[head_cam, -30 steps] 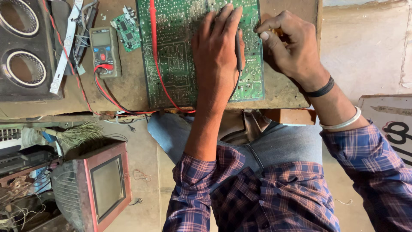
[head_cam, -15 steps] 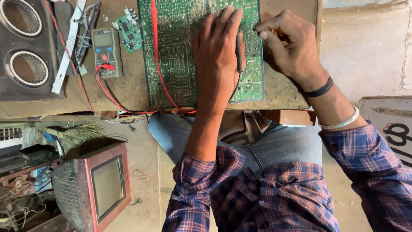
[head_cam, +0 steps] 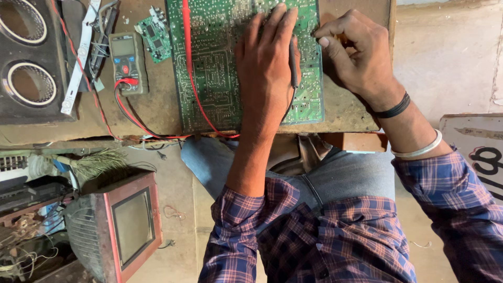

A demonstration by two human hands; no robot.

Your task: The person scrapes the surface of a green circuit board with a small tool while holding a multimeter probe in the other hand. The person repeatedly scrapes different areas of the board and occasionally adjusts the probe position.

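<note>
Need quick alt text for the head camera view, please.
Left hand lies flat on a green circuit board on a workbench; right hand pinches something small at its edge. A multimeter sits left.

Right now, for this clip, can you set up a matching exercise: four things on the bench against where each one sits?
Things:
1. large green circuit board
2. multimeter
3. small green board
4. speaker box

Places:
A. far left edge of the bench
B. under the left hand
C. between the multimeter and the large board, at the top
D. where the red lead plugs in

Pairs: 1-B, 2-D, 3-C, 4-A
</note>
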